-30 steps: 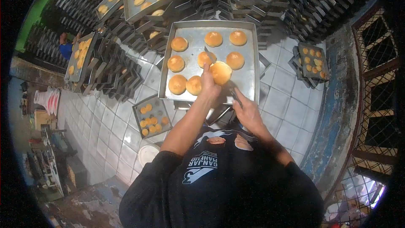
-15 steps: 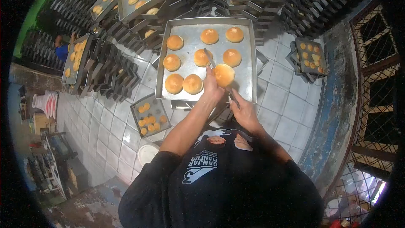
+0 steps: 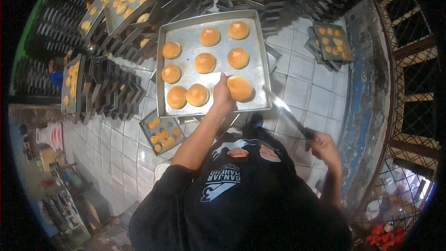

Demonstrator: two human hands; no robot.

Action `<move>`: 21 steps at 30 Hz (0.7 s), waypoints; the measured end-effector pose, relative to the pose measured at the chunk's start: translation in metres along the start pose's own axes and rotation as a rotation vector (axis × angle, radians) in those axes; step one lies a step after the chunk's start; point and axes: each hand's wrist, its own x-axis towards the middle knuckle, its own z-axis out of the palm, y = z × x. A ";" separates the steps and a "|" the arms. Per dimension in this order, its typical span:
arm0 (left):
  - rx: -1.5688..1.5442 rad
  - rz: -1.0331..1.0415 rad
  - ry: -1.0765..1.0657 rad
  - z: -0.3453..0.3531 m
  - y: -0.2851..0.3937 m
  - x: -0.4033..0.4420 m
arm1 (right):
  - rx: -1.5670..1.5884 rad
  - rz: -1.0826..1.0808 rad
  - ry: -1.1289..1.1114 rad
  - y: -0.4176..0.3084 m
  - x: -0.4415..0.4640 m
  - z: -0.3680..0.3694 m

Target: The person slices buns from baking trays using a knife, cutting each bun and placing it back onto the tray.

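Note:
A square metal baking tray point(image 3: 214, 24) holds several round golden-brown buns. At its near edge, my left hand point(image 3: 222, 96) is closed at the left side of one bun point(image 3: 240, 88). Its thumb points away from me, and the other fingers are mostly hidden. Off to the right, beyond the tray, my right hand point(image 3: 324, 148) is wrapped round the dark handle of a long knife point(image 3: 289, 111). The blade slants up and left, with its tip by the tray's right wall, apart from the bun.
High stacks of metal trays point(image 3: 109, 86) stand at left and back, with bun-filled trays point(image 3: 131, 0) on top. A smaller tray of buns point(image 3: 160, 135) lies lower left. Another stack point(image 3: 332, 44) sits at right, near the wall and wire-mesh window. A person's blue sleeve point(image 3: 56, 79) shows far left.
My right hand has drawn the knife away from the bun, out to the right and towards me. My left hand stays at that bun. The view has shifted slightly, moving the tray left.

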 end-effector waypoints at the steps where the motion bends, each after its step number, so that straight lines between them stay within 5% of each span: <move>1: 0.208 0.051 -0.037 0.005 -0.002 -0.003 | 0.153 -0.013 0.077 0.006 0.000 -0.003; 6: 0.779 0.662 0.178 0.004 0.004 0.069 | 0.570 -0.112 0.314 0.013 0.032 0.024; 9: 1.019 0.781 0.242 0.019 0.011 0.125 | 0.491 -0.118 0.258 -0.007 0.045 0.036; 13: 1.042 0.527 0.225 0.045 0.023 0.127 | 0.494 -0.110 0.169 -0.023 0.055 0.039; 17: 1.131 0.926 -0.045 0.036 0.000 0.114 | 0.528 -0.204 0.085 -0.035 0.067 0.029; 19: 1.035 0.493 -0.151 0.072 0.017 0.037 | 0.609 -0.242 0.098 -0.046 0.082 0.038; 21: 0.958 0.571 -0.221 0.059 0.009 0.049 | 0.685 -0.281 0.111 -0.057 0.098 0.051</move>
